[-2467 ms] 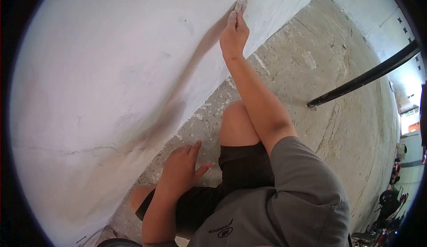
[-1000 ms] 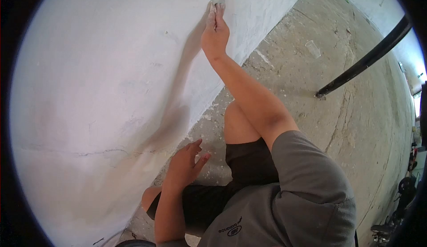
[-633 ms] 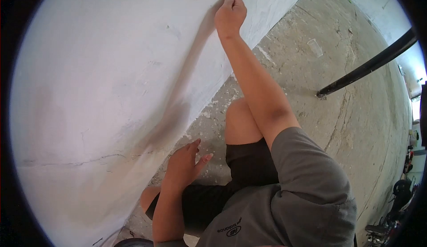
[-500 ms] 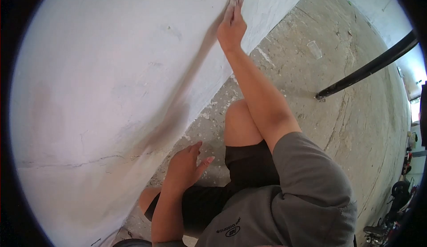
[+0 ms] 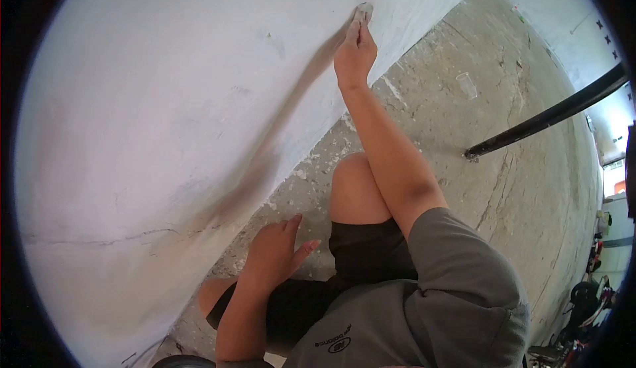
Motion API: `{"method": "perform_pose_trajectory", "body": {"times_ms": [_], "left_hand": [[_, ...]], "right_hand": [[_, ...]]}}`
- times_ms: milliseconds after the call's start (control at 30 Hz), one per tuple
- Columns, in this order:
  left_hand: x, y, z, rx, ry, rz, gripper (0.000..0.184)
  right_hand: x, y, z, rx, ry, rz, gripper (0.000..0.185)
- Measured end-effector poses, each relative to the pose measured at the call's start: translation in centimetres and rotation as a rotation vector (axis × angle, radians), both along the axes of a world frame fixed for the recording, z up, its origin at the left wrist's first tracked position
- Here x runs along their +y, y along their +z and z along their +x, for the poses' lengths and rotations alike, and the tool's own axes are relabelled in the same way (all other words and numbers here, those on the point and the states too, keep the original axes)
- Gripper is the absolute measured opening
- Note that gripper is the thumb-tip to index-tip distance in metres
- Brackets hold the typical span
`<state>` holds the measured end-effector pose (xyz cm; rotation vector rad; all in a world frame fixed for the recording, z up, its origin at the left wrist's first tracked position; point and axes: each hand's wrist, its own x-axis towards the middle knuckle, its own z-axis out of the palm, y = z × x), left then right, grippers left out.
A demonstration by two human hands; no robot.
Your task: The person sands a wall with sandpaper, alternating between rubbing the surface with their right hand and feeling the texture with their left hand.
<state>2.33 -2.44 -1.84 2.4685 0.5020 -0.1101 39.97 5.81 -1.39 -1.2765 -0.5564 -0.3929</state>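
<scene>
Against the white wall (image 5: 152,116), near the top, my right hand (image 5: 356,50) pinches a small pale, rounded piece (image 5: 364,11) between whitened fingers; what it is made of I cannot tell. The piece touches the wall surface. My left hand (image 5: 275,252) hangs above my bent leg near the wall's foot, thumb apart from the fingers, holding nothing. A long shadow of the right arm lies on the wall. A thin crack runs across the wall's lower part.
A clear plastic cup (image 5: 466,86) lies on the stained concrete floor (image 5: 437,123). A black pole (image 5: 543,114) rises from the floor at the right. Far right, a motorcycle (image 5: 583,302) stands among clutter. My knees are close to the wall.
Since half a second ago, my right hand has moved slightly down and right in view with the piece, and the view has shifted a little. My left hand keeps its pose.
</scene>
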Motion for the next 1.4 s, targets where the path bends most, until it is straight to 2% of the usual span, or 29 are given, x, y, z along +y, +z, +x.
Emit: {"method": "perform_pose_trajectory", "body": {"times_ms": [100,233,300,333,367,433,500,567,633,700,733,767,867,967,1033,1100,1233,1300,1367,1400], "left_hand": [[0.0,0.1,0.3,0.032,-0.022,0.024,0.063],[-0.4,0.0,0.2,-0.023,-0.067,0.048,0.063],[-0.4,0.1,0.0,-0.011,-0.07,0.041,0.063],[-0.5,0.1,-0.2,-0.018,-0.084,0.044,0.064],[-0.5,0.0,-0.2,-0.024,-0.098,0.045,0.065],[-0.3,-0.1,-0.1,-0.015,-0.09,0.041,0.065],[-0.3,-0.4,-0.1,-0.008,-0.082,0.044,0.066],[-0.5,-0.7,0.1,-0.067,-0.111,0.147,0.066],[-0.7,-0.2,0.2,-0.054,-0.109,0.096,0.067],[-0.7,-0.1,0.3,-0.038,-0.121,0.044,0.067],[-0.6,-0.2,0.3,-0.018,-0.131,0.06,0.067],[-0.6,-0.4,0.3,0.003,-0.141,0.074,0.066],[-0.5,-0.6,0.5,-0.008,-0.112,0.067,0.066],[-0.9,0.0,0.8,-0.016,-0.121,0.014,0.066],[-1.2,0.0,0.9,-0.016,-0.148,-0.017,0.066],[-1.5,0.0,1.0,-0.019,-0.173,-0.044,0.066],[-1.8,0.1,0.9,-0.082,-0.187,0.015,0.066],[-2.0,0.2,0.8,-0.13,-0.19,0.019,0.066],[-1.9,0.3,0.7,-0.141,-0.184,-0.05,0.066],[-1.8,0.4,0.6,-0.136,-0.182,-0.045,0.066]], "right_hand": [[-0.2,4.8,-1.5,-0.136,-0.027,0.041,0.038],[-0.7,5.0,1.0,-0.198,-0.02,0.142,0.038],[-2.0,4.3,0.2,0.183,0.098,0.039,0.037],[-2.4,4.5,-1.4,0.28,0.124,-0.092,0.04],[-1.4,4.1,-1.9,0.277,0.126,-0.093,0.04],[0.1,2.9,-3.2,-0.078,-0.094,-0.033,0.045],[-0.1,3.1,-0.8,-0.046,-0.038,-0.012,0.049],[0.2,3.6,2.4,0.096,0.05,0.082,0.048],[-0.4,4.1,0.3,0.093,0.094,0.133,0.047],[-0.7,3.5,-4.0,0.096,0.094,-0.079,0.047],[0.0,2.2,-4.9,-0.071,0.094,-0.023,0.05],[-0.1,2.4,-4.4,-0.069,0.092,-0.023,0.05],[-1.1,3.5,-0.8,0.168,0.047,-0.175,0.049],[-1.4,3.8,-3.2,0.143,0.081,-0.119,0.049],[-0.9,2.3,-6.8,-0.006,0.152,-0.148,0.045],[-0.6,2.5,-7.1,-0.108,0.168,-0.054,0.044],[-1.2,4.8,-5.3,-0.139,0.09,-0.042,0.042],[-1.8,5.8,-6.2,0.039,0.122,-0.042,0.039],[-1.1,4.0,-9.5,-0.213,0.102,-0.033,0.031],[-1.4,4.4,-10.9,-0.462,0.119,-0.055,0.031]]}}
